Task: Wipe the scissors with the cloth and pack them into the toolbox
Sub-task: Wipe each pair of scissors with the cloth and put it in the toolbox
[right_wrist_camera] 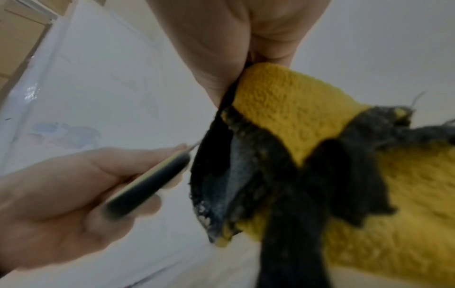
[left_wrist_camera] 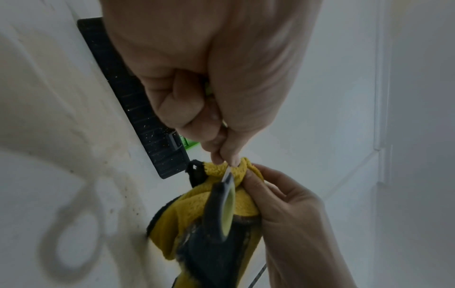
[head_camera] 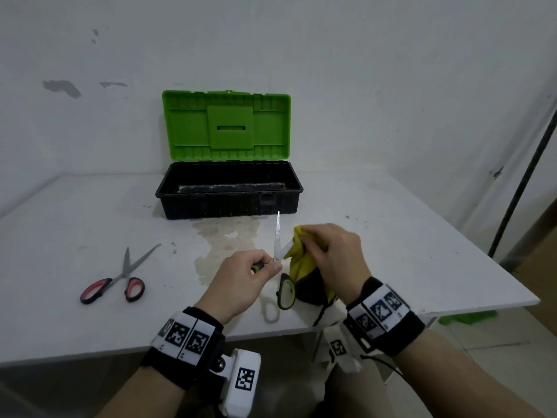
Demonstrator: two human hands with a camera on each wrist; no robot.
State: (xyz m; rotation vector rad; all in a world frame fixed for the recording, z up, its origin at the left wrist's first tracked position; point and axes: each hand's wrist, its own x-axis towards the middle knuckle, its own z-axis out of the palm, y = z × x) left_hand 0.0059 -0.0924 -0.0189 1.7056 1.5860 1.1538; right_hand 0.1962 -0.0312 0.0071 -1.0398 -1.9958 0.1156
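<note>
We were in the wiping step. Our left hand (head_camera: 241, 277) gripped the black-and-green scissors (head_camera: 278, 251) near the pivot, fingers curled round one handle, the blades held open above the worktop (head_camera: 391, 251). One blade pointed up and away toward the toolbox; the other ran into the yellow cloth (head_camera: 301, 257), which our right hand (head_camera: 334, 254) pinched closed around it. In the left wrist view the steel vanished into the fold just below our fingertips (left_wrist_camera: 221, 154), so how much of that blade was wrapped we could only guess, probably most of it.

The toolbox (head_camera: 229, 191) stood open behind, green lid upright, black tray ready. A second pair, the red-handled scissors (head_camera: 117, 279), lay well apart to the left, not yet wiped.

Next, we judged, the cloth should be drawn along the blade to the tip, then shifted to the bare blade, before closing the pair and laying it in the tray.
</note>
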